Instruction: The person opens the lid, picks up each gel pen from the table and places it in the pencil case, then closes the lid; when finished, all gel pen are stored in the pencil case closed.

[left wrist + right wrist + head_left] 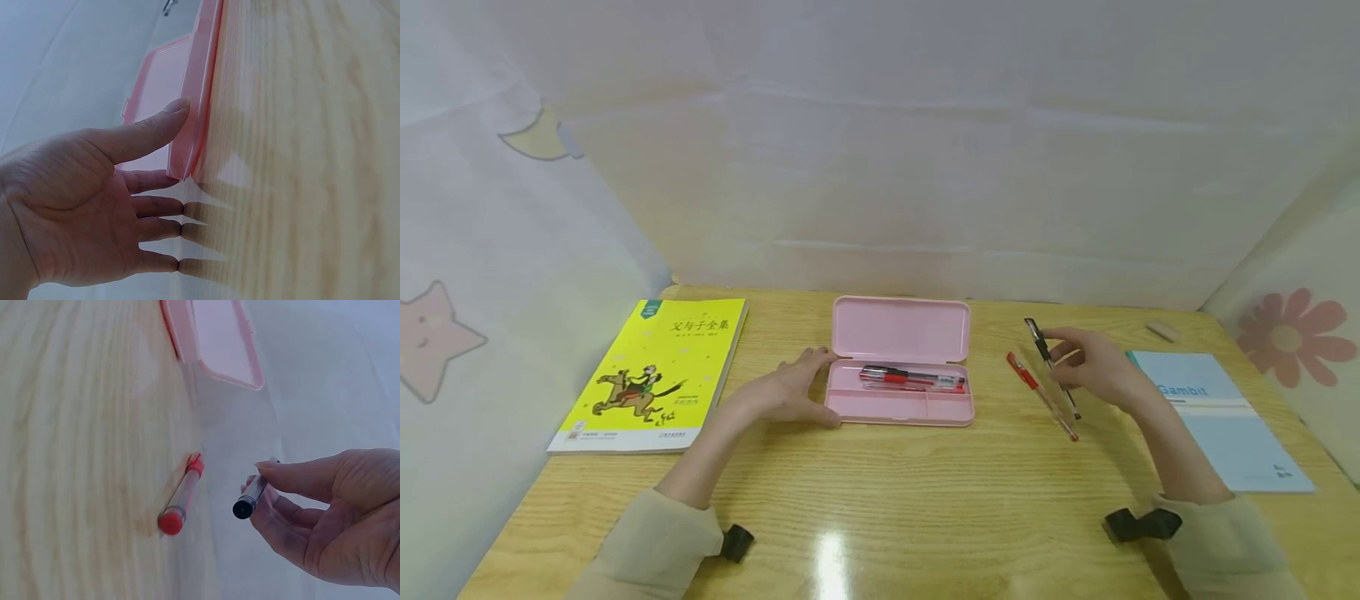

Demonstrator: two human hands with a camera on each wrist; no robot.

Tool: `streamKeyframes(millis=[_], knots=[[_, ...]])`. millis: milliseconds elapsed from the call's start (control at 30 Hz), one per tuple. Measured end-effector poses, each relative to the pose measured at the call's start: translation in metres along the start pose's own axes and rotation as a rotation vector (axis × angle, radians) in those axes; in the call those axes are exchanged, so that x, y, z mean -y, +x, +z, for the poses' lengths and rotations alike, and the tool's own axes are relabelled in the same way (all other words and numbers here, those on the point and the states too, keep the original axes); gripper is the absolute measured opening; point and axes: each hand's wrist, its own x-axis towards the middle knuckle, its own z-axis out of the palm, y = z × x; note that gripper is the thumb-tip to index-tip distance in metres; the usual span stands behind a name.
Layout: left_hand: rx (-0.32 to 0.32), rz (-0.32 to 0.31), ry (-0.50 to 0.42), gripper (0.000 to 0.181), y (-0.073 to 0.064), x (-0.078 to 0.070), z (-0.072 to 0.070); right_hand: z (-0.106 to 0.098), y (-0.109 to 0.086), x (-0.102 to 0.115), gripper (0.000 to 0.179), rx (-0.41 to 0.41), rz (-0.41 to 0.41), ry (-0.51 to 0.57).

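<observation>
A pink pencil case (912, 408) lies with its lid (901, 329) raised at the middle of the table. Inside its long rear compartment are a black-capped pen (883, 370) and red pens (895, 378). My left hand (790, 389) touches the case's left end, thumb at the front corner and the other fingers spread straight. Between thumb and fingers, my right hand (1093, 367) pinches a black pen (1040, 340), tilted and apparently raised off the table, as the right wrist view (251, 497) suggests. Just left of it lies a red pen (1037, 390) on the wood.
At the left is a yellow book (655, 375) with a cartoon cover. A pale blue booklet (1225, 421) lies on the right, partly behind my right forearm. Behind it sits a small eraser-like block (1162, 331). White cloth (910, 167) hangs along the table's back edge.
</observation>
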Motion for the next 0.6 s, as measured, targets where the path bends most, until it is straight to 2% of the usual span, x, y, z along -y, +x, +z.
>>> streamKeyframes(millis=[400, 600], knots=[[0.004, -0.006, -0.004, 0.097, 0.001, 0.001, 0.001, 0.010, 0.025, 0.048, 0.058, -0.199, -0.123, -0.025], [0.000, 0.003, -0.003, 0.097, 0.001, 0.000, 0.001, 0.023, 0.040, 0.071, 0.054, -0.256, -0.200, 0.044]])
